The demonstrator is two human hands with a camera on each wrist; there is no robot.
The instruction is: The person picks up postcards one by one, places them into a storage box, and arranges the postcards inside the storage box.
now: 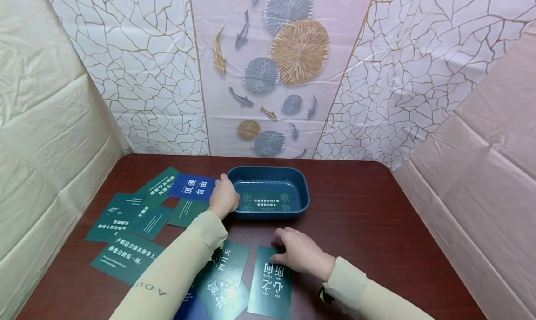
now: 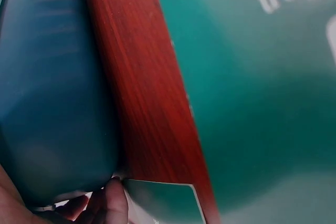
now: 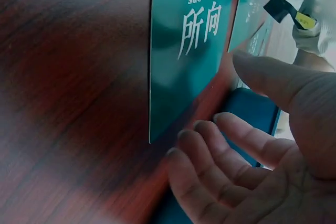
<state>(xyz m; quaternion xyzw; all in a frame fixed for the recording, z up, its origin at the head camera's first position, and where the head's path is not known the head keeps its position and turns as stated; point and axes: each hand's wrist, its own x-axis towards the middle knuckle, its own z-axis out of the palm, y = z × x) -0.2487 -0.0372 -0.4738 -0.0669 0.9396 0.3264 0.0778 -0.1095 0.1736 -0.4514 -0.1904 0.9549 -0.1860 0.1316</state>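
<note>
Your left hand (image 1: pixel 224 196) is curled over the left rim of the dark blue tray (image 1: pixel 293 210), gripping it; the tray stands near the far middle of the bench (image 1: pixel 356 217). A dark green card with white lettering (image 1: pixel 264 203) lies in the near part of the tray. Just left of your fingers is a blue card (image 1: pixel 193 187), which overlaps a green card beyond it (image 1: pixel 157 187) and another on its near side (image 1: pixel 188 211). At least 3 more green cards lie farther left, some overlapping.

Your right hand (image 1: pixel 303 255) is relaxed and holds nothing, its palm showing in the right wrist view. It is over the top right corner of an upright-format green card (image 1: pixel 270 287); you cannot tell whether your thumb touches it. To that card's left, between your 2 forearms, 2 other green cards (image 1: pixel 232 264) overlap, and a second blue card (image 1: pixel 190 306) shows partly behind your left sleeve (image 1: pixel 176 273).

Behind the bench hangs a cloth (image 1: pixel 259 120) printed with fish and round discs, and quilted panels (image 1: pixel 54 101) flank both sides.
</note>
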